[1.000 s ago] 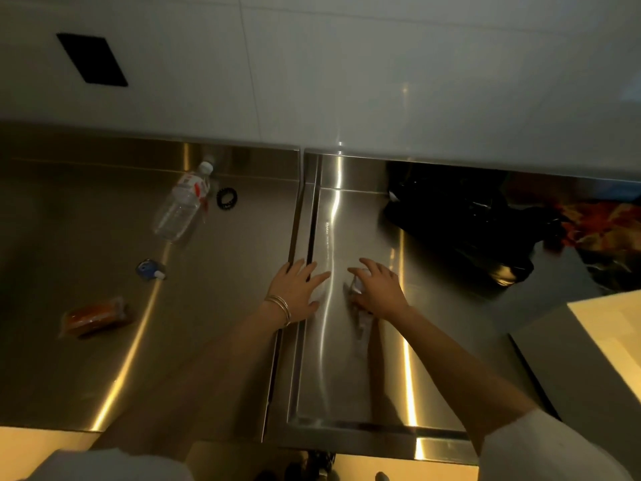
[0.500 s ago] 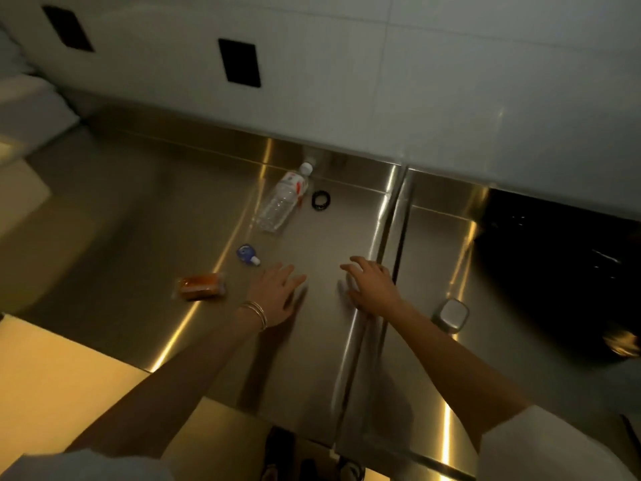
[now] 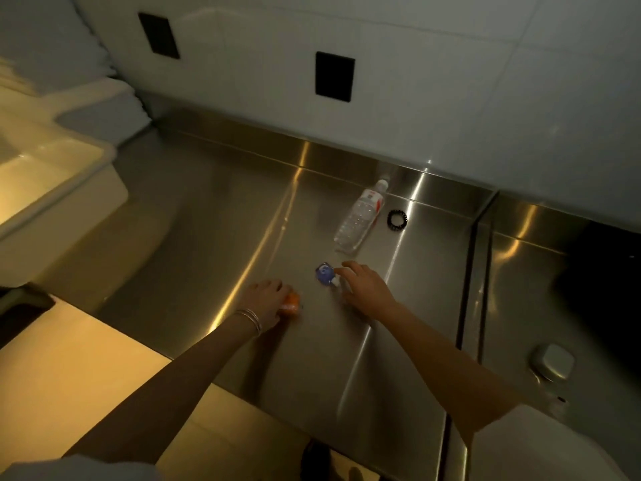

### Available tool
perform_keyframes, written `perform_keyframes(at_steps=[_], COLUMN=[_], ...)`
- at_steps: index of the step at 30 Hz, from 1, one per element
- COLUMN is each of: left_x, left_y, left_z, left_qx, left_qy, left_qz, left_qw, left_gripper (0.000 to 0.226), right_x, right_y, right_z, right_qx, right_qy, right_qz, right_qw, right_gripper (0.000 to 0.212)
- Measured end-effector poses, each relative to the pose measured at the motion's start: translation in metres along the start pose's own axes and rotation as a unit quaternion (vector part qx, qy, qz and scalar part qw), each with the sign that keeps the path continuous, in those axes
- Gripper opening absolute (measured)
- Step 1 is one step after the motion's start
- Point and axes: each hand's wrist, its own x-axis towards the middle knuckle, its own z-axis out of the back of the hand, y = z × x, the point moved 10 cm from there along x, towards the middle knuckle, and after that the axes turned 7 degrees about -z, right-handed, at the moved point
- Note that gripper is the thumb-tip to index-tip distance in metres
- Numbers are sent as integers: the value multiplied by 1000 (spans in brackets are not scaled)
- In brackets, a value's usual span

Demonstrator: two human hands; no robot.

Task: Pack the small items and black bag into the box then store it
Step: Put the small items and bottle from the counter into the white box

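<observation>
Now both hands have moved left off the seam point(image 3: 467, 289): my left hand point(image 3: 265, 300) curls round the orange packet point(image 3: 292, 302), my right hand point(image 3: 364, 284), fingers relaxed, touches the blue item point(image 3: 325, 273) on the surface point(image 3: 208, 237); gathering begins, I reckon

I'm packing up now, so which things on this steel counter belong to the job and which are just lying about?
Job: orange packet, small blue dispenser, water bottle, black hair tie, silver case, black bag.
Just there: black wall plates, steel counter.
</observation>
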Motion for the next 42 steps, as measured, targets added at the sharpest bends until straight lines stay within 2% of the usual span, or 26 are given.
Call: perform_keyframes(at_steps=[8, 13, 18, 23, 27, 32, 38, 42], left_x=[17, 30, 54, 88, 103, 113, 114, 111], left_y=[13, 8, -28, -99, -184, -292, -399, -450], left_z=[17, 28, 45, 51, 63, 66, 59, 45], left_qx=[-5, 2, -1, 8, 32, 39, 61, 60], left_qy=[-43, -66, -78, -69, -74, -72, -53, -34], left_qz=[-38, -83, -119, -183, -259, -324, -378, -401], left_qw=[998, 994, 990, 981, 963, 943, 922, 914], left_gripper=[49, 48, 49, 47, 53, 52, 55, 56], right_x=[26, 26, -3, -59, -124, -217, -311, -348], right_y=[19, 12, -28, -100, -162, -231, -293, -320], right_z=[-20, -13, 2, 27, 51, 67, 77, 76], right_qx=[-6, 7, 5, -5, -2, 5, 9, 3], right_qy=[33, -3, -28, -60, -103, -111, -118, -118], right_qz=[-2, -26, -77, -167, -258, -345, -426, -446], right_qw=[999, 1000, 997, 984, 961, 932, 897, 887], right_gripper=[53, 40, 37, 39, 39, 38, 39, 40])
